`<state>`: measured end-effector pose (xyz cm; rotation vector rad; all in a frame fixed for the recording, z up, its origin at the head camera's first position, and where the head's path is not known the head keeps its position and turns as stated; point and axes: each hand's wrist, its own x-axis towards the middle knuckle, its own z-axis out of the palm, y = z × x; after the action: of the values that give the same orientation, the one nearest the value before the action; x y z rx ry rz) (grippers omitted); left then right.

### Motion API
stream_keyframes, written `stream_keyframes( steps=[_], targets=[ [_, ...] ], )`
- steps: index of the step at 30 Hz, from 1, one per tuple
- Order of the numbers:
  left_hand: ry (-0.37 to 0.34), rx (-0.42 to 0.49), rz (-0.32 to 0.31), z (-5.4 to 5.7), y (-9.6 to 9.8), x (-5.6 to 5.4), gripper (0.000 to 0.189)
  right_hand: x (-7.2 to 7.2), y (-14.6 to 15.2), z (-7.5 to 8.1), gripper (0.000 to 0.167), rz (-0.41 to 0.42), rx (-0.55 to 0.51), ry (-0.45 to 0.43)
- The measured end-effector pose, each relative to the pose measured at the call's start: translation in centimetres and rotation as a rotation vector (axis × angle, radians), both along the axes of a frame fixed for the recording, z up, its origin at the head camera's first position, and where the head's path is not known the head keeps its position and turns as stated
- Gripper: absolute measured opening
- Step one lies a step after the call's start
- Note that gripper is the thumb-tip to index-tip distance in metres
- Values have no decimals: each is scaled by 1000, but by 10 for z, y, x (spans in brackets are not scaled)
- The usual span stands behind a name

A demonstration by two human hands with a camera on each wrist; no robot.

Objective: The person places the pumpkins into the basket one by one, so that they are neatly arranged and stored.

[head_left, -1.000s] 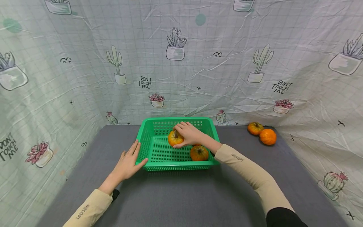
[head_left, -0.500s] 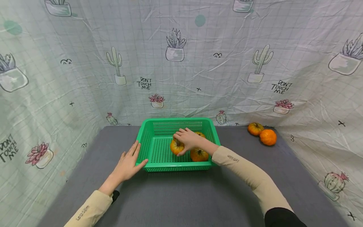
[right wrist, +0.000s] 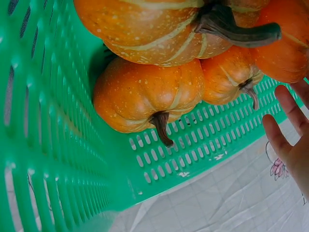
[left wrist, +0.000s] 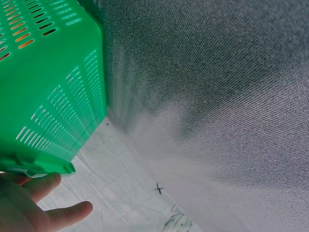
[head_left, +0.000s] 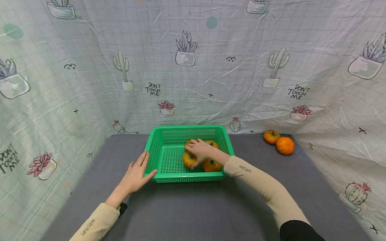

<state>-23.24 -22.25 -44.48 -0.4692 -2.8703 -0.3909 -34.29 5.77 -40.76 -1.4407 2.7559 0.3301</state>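
Note:
A green plastic basket (head_left: 193, 174) with slotted walls holds several small orange pumpkins in its right half. My right hand (head_left: 201, 150) reaches over the front-left pumpkin (head_left: 188, 160), its fingers spread. Behind that one, a pumpkin (head_left: 188, 144) is partly covered by the fingers. Another pumpkin (head_left: 212, 165) sits at the front right, and a pumpkin (head_left: 212, 143) at the back right. In the right wrist view, straight fingers (right wrist: 276, 136) show beside the stemmed pumpkins. My left hand (head_left: 135, 174) rests with straight fingers along the basket's left rim, thumb at the front corner.
Two more pumpkins stand on the grey table (head_left: 193, 211) at the back right: a yellow-orange pumpkin (head_left: 271, 137) and a brighter orange pumpkin (head_left: 284, 145). A cactus-printed cloth (head_left: 211, 80) hangs behind and along both sides.
My right hand has lowered a pumpkin into the basket at the front left, and its fingers have spread off it. The left hand has stayed on the rim.

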Motion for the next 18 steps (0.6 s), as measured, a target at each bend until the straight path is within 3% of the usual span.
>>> stream_keyframes(
  steps=[18],
  targets=[
    [3, -2, -4, 0, 0, 0, 79, -2, 0, -5, 84, -46, 75, -24]
  ],
)
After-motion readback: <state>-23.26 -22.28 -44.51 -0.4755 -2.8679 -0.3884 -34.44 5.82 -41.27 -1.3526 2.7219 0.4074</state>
